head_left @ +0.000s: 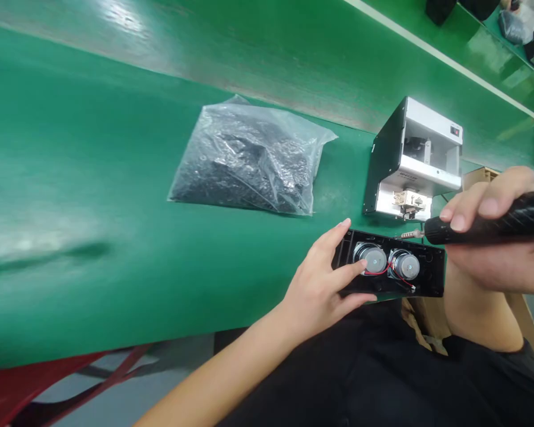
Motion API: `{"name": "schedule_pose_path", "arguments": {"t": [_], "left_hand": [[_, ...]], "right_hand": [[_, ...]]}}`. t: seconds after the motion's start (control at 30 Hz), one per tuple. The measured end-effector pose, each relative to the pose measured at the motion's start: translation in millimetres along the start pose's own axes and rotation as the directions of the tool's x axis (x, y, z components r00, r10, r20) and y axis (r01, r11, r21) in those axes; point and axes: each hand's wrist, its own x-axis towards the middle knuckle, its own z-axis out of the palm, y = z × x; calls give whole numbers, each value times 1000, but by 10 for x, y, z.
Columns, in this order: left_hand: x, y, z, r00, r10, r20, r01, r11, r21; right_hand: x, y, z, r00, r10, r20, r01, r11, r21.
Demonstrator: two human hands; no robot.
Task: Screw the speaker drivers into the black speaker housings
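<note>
My left hand (320, 284) rests spread on a long, flat, black plastic speaker housing (431, 274), which lies open side up at the edge of a smooth green bench mat (93, 178). The hand isn't clenched: my fingers (343, 224) press down on the housing's left end. Inside sit two round speaker drivers with silver-grey metal centres (374, 258), side by side and linked by thin red and black wires (378, 271). The shell looks light and stiff, though the drivers probably add weight at its middle. The rim is the place to take hold, away from the fragile wires, and the plastic may slide on the mat.

My right hand (493, 265) is closed around a black electric screwdriver (493, 222), its thin steel bit (409, 235) just beside the housing's far edge. I can't tell whether the bit touches it.

Beyond lie a clear plastic bag of small black parts (244, 160), a silver-and-black benchtop screw feeder (412, 160) with a red switch (454, 131), and a piece of brown cardboard (480, 177).
</note>
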Motion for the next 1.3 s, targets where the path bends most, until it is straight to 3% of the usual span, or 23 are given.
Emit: {"name": "schedule_pose_path", "arguments": {"t": [0.1,0.2,0.37,0.53,0.83,1.07,1.23,1.3], "left_hand": [[6,7,6,1000,5,-11,-5,1000,-6],[16,11,3,1000,15,-6,-15,1000,-1],[52,32,-14,999,39,-4,-39,999,-9],[83,44,-12,998,54,-28,-55,998,-20],[114,68,-98,998,46,49,-45,999,-11],[113,70,-68,998,47,39,-47,999,-18],[104,62,-73,998,40,49,-39,999,-9],[109,62,-66,998,32,57,-32,999,-1]], "right_hand": [[-73,-142,117,994,102,50,-103,994,22],[-135,-58,270,980,165,108,-173,982,75],[-255,234,402,993,75,89,-84,991,103],[-313,373,383,985,53,164,-67,995,79],[-294,432,294,957,112,268,-142,985,94],[-308,485,319,961,130,245,-150,986,67],[-295,657,323,967,-59,248,29,992,126],[-322,762,260,954,-75,290,65,997,44]]}}
